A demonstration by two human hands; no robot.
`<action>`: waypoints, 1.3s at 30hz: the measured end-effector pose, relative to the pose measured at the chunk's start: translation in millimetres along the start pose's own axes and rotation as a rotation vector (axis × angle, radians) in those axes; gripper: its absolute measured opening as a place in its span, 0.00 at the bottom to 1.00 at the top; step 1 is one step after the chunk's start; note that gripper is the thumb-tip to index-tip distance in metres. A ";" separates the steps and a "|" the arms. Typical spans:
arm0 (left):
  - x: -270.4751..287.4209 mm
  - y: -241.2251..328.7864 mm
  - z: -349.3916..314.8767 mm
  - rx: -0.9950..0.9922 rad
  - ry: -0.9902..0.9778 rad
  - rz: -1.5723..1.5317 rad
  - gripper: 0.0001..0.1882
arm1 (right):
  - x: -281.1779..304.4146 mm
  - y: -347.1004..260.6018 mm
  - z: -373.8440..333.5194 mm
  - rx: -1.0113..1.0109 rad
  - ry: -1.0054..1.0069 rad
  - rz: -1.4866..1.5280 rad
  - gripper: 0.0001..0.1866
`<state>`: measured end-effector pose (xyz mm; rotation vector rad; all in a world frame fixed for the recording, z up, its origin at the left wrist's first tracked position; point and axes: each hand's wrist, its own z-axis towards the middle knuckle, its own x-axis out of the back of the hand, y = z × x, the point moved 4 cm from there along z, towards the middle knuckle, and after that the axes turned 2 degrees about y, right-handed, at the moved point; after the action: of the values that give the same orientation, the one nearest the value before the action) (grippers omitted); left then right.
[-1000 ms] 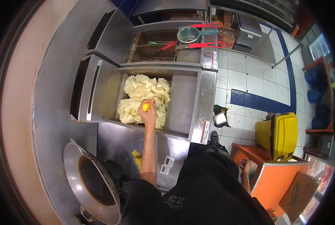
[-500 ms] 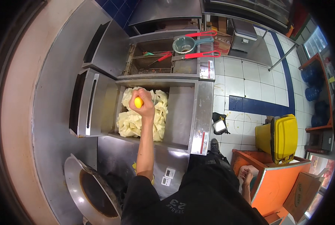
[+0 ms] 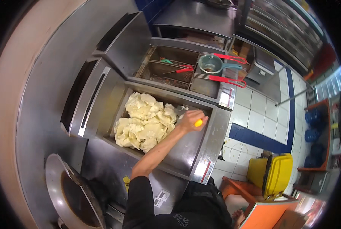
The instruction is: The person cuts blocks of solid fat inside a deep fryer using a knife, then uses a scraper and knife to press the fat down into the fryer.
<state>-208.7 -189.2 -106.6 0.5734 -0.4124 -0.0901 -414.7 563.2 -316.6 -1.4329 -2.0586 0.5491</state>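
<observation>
My left hand (image 3: 192,121) is closed around the yellow handle (image 3: 198,123) of a tool whose working end is mostly hidden beneath the fist. It is over the right side of a steel fryer vat (image 3: 166,162), just right of a heap of pale yellow solid fat (image 3: 145,122). Chunks of the fat fill the vat's left part, and a small smear of it lies beside my knuckles. Low on the right, my right hand (image 3: 237,218) is partly visible beside an orange cabinet (image 3: 268,212); its fingers are too unclear to read.
Behind the vat, a second fryer (image 3: 170,55) holds red-handled baskets and a teal strainer pot (image 3: 210,64). A large wok (image 3: 61,191) with dark liquid stands at lower left. Two small white timers (image 3: 161,197) lie on the steel counter. A yellow bin (image 3: 279,177) stands at right.
My left hand has moved rightward with the yellow-handled tool, from above the fat to the vat's right side. The view has turned and shifted; my right hand is now lower in the picture.
</observation>
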 end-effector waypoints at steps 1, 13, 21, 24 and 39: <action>-0.4 -1.5 -4.7 -0.024 -0.035 -0.017 0.13 | -2.6 -3.3 -2.4 -0.012 0.034 -0.003 0.23; 18.2 -47.7 -7.4 0.060 -0.026 -0.047 0.13 | -30.5 -30.0 15.9 0.047 0.024 -0.141 0.23; 71.6 -23.2 18.4 0.195 0.427 0.037 0.14 | -4.9 -17.3 8.8 0.101 -0.008 -0.152 0.23; 110.4 4.1 17.2 0.149 0.691 -0.099 0.15 | -26.4 -30.1 0.4 0.052 -0.085 -0.124 0.25; 195.2 122.0 -28.7 0.205 1.170 0.144 0.08 | -414.2 -209.6 -247.4 0.715 -0.984 -0.580 0.17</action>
<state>-22.3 -110.6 7.0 0.6983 0.6835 0.4222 -290.3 105.3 -89.4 -0.0724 -2.3770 1.7195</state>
